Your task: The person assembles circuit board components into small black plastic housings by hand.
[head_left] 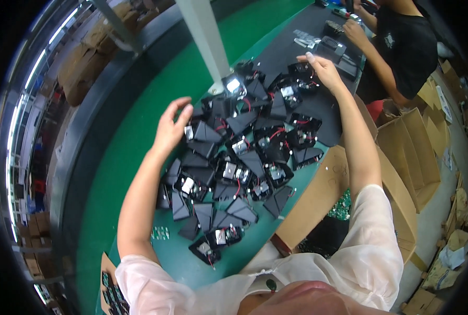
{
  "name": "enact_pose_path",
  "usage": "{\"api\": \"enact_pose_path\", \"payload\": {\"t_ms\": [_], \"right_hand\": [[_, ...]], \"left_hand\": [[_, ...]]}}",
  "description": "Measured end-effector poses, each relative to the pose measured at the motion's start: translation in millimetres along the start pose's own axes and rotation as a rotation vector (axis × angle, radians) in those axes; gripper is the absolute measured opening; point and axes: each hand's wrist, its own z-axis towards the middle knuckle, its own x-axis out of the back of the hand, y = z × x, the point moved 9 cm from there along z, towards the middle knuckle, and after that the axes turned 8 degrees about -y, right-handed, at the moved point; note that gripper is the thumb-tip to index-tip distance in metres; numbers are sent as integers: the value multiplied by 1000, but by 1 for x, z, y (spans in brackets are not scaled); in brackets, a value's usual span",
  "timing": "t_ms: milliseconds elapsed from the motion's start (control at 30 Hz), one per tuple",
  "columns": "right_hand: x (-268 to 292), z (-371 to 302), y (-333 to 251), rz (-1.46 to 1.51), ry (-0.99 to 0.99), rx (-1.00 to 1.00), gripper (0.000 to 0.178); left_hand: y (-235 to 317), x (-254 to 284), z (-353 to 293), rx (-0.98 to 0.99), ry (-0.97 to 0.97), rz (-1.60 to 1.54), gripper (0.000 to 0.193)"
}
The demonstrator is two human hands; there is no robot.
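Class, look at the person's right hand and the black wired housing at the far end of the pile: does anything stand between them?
Nothing visible does: the right hand already rests its fingers on that black housing.

Heap of wired housings (239, 163) at tabletop (139, 136) centre. Left hand (172, 126) on heap's left edge, right hand (323, 69) at far right edge. Cardboard box (328, 194) right of heap. Small circuit boards (160, 232) near left. Co-worker's hand (355, 32) beyond heap.
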Motion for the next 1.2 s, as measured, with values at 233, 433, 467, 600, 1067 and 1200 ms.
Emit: {"api": "enact_pose_path", "payload": {"t_ms": [233,433,467,600,1067,1200], "right_hand": [[-19,-22,-35,0,237,-15,30],[-36,-33,-46,154,200,12,30],[-36,-42,-51,207,155,-55,32],[9,-102,-40,339,510,-12,39],[-111,-225,-157,211,620,24,31],[-143,-239,-180,209,595,-33,29]], "left_hand": [[177,-41,-109,-514,-137,286,32],[192,-174,-203,-606,-446,584,51],[183,-180,-202,-581,-399,639,49],[171,-178,-206,-556,-293,799,41],[151,-128,-267,-663,-195,865,30],[150,-115,-297,-622,-189,882,31]]}}
